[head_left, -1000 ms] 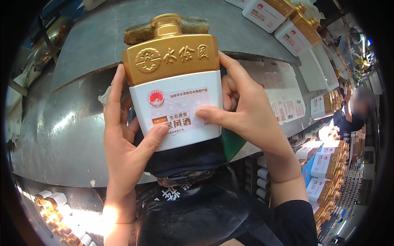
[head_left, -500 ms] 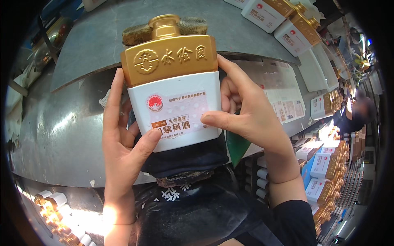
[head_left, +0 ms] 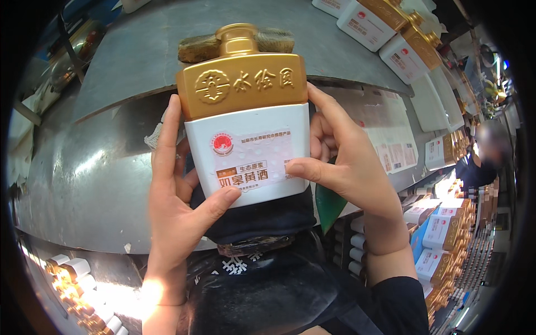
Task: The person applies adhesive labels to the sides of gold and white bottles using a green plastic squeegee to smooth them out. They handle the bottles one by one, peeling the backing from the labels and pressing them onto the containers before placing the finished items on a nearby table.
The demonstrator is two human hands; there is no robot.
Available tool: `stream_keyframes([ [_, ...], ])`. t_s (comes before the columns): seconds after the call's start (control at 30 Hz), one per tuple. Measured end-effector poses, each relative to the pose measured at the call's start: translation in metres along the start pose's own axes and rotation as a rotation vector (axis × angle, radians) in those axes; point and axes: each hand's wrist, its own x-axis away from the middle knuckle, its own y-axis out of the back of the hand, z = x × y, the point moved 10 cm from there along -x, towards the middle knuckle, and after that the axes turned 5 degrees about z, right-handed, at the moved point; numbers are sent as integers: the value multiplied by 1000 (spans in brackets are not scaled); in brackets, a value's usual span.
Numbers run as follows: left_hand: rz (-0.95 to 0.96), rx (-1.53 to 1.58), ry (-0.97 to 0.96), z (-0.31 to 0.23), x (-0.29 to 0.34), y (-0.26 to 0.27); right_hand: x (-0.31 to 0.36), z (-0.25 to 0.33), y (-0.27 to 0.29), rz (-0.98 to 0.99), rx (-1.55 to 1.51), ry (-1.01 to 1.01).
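White-and-gold bottle [head_left: 247, 118], contents hidden; left fingers [head_left: 167, 137] and right fingers [head_left: 330, 109] half spread, clasping opposite sides.

Gold-and-white bottle [head_left: 245, 120], red emblem [head_left: 222, 144]

A black sleeve [head_left: 399, 304], plain and matte, shows at the near right, its hem ringing the arm around the elbow. In the near middle lies a black apron [head_left: 259, 296], smooth and shiny, with greyish highlights and soft creases. Bold white markings [head_left: 237, 264] are printed at its far end. The left hand [head_left: 181, 212] and right hand [head_left: 341, 159] are bare.
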Motion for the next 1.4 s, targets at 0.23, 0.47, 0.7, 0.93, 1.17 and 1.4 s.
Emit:
stream_keyframes([
  [0.23, -22, 16, 39, 4, 1, 0, 4, 7, -1, -16, 170, 70],
  [0.47, -31, 123, 41, 6, 1, 3, 0, 0, 0, 7, -2, 13],
  [0.7, -55, -67, 4, -1, -1, 1, -1, 9, 4, -88, 172, 64],
  [0.93, -72, -45, 11, 0, 0, 2, -1, 7, 4, -104, 174, 55],
  [1.17, -53, -26, -2, 1, -1, 0, 3, 4, 0, -78, 157, 44],
  [1.4, -39, -54, -80, 3, -3, 1, -1, -37, 28, -154, -215, 61],
])
